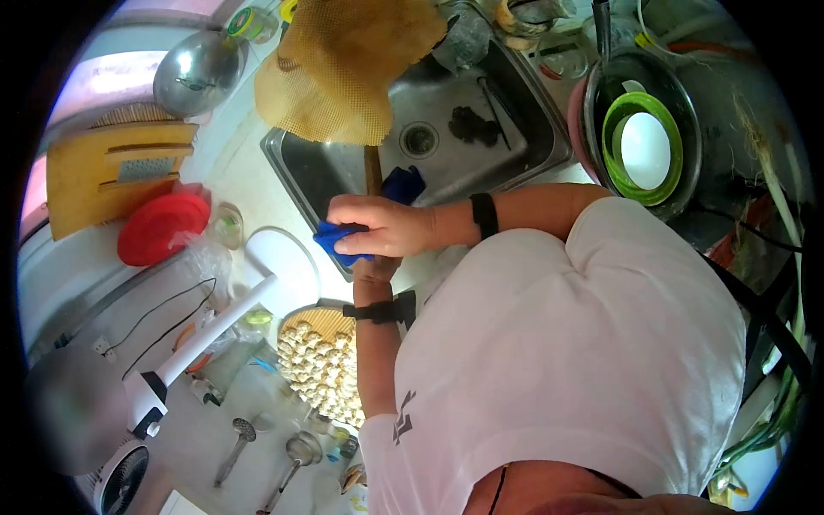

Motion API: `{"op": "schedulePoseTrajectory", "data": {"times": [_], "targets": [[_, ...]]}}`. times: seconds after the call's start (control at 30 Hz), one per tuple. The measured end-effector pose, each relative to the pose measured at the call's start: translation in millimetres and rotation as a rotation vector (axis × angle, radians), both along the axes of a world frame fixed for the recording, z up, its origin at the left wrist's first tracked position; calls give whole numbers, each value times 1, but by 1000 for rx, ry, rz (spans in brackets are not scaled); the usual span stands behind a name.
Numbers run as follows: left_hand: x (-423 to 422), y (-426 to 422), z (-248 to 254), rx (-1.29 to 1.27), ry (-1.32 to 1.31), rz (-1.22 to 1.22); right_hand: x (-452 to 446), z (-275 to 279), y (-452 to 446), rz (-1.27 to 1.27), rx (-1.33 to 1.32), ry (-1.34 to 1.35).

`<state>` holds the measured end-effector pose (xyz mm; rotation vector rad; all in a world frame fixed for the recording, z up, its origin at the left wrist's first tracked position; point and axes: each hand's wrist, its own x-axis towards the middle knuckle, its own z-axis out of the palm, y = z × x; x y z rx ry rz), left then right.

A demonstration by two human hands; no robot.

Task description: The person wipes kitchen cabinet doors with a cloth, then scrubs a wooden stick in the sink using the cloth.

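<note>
My right hand [390,227] is closed on a blue cloth [342,239], near the sink's front edge. More blue cloth shows on the far side of the hand. My left hand [375,268] lies beneath the right one, and its fingers are hidden. Beyond both hands a brown stick-like piece [372,169] reaches toward a yellow mesh-textured sheet [343,69]. Whether that piece is fixed to the sheet, or held by my left hand, I cannot tell. The sheet covers part of the metal sink [287,167].
A dark clump [474,126] and a thin stick lie in the sink. To the right, a green bowl [644,193] and white bowl [645,150] sit in a dark pan. Small pale pieces cover a round board [296,324] beside my left forearm. A red plate [163,225] stands left.
</note>
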<state>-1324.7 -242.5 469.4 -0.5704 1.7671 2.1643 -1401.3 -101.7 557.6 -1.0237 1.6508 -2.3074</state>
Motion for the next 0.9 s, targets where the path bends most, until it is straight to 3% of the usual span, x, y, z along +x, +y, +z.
{"op": "schedulePoseTrajectory", "data": {"times": [0.1,0.13,0.2,0.27,0.33,0.4,0.53,0.6,0.67,0.73,0.77,0.83,0.9], "targets": [[-14,5,11,566,-445,348,-7,-6,6,118,32,-220],[-17,-1,6,628,-464,343,-10,-17,6,128,79,-272],[-14,-10,4,810,-352,178,-14,-49,5,-22,204,-119],[-15,-6,12,848,-388,157,-18,-67,17,-195,475,142],[-14,-1,14,891,-434,131,-20,-71,28,-260,500,225],[-16,2,17,821,-392,107,-27,-71,40,23,575,81],[-26,7,33,790,-436,105,-31,-82,51,-26,495,-29],[-29,4,33,850,-427,76,-31,-90,54,-312,570,-198],[-27,2,31,906,-427,52,-35,-99,60,-271,656,-345],[-27,6,28,973,-409,28,-37,-89,63,84,523,-1102],[-28,8,27,971,-405,32,-30,-76,71,307,268,-1219],[-28,10,28,660,-413,-9,-20,-79,68,468,178,-1257],[-33,10,37,564,-408,-31,-12,-87,62,624,82,-1299]]}}
